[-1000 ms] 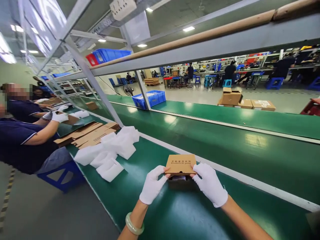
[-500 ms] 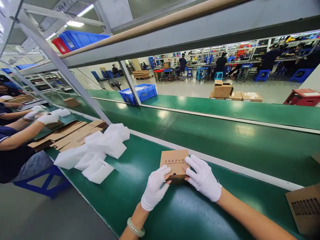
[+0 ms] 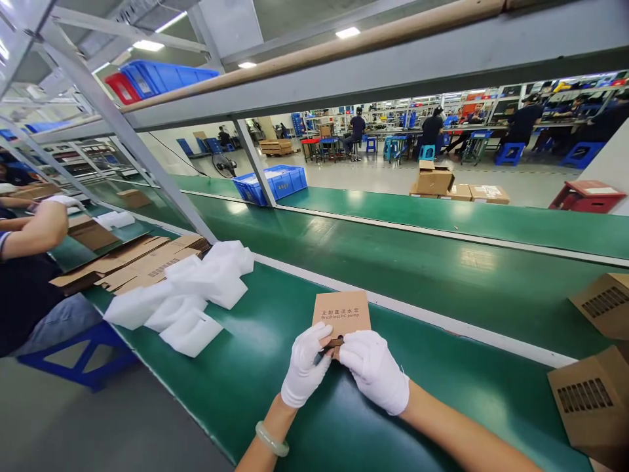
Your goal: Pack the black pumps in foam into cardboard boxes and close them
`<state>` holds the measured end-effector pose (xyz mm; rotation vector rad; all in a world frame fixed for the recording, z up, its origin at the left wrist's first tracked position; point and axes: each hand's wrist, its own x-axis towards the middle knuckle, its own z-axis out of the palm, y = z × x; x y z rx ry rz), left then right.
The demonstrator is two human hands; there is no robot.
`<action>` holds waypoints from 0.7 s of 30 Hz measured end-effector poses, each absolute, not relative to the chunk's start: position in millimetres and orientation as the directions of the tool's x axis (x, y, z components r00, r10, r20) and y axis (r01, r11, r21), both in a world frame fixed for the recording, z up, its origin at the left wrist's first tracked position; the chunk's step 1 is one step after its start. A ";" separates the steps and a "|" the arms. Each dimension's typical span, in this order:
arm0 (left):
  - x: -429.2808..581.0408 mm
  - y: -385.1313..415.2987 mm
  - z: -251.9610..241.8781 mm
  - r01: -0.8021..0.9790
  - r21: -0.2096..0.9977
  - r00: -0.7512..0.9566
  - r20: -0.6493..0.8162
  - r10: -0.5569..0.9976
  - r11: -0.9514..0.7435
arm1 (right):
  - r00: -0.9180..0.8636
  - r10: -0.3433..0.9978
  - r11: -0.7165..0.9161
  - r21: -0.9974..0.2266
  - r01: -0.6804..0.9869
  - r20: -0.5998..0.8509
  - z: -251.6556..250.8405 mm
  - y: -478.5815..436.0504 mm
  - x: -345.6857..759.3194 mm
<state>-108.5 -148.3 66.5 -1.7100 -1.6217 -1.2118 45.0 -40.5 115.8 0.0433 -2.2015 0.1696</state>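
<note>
From where I stand, the biggest thing is the long green desk (image 3: 236, 393), with a white strip (image 3: 432, 319) running along its far edge. A co-worker (image 3: 29, 282) sits at its near edge, off to the left. Flattened cardboard (image 3: 157, 265) is stacked on that left stretch, and right beside it white foam pieces (image 3: 191, 288) spread from near edge to far edge. Over on the right, close to the white strip, is a brown box with a slotted side (image 3: 584, 396). The small box (image 3: 343, 311), printed "Brushless DC pump", lies towards the desk's far edge, just beside the strip. Both hands wear white gloves with bare fingertips: the left hand (image 3: 304, 367) pinches the box's front edge, and the right hand (image 3: 376, 370) grips that edge next to it, fingers curled. A pale bangle (image 3: 272, 440) circles the left wrist.
</note>
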 end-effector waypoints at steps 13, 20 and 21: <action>-104.7 -148.7 67.5 0.944 0.288 -0.161 0.831 0.532 -0.163 | -0.663 0.060 0.995 0.008 0.099 0.746 112.4 -36.1 41.8; -104.4 -145.7 61.7 0.940 0.310 -0.195 0.833 0.517 -0.145 | -0.697 0.153 0.983 -0.035 0.181 0.700 113.2 -39.3 39.4; -104.4 -144.7 61.1 0.941 0.309 -0.199 0.836 0.511 -0.140 | -0.707 0.157 0.983 -0.038 0.181 0.689 114.1 -38.0 38.6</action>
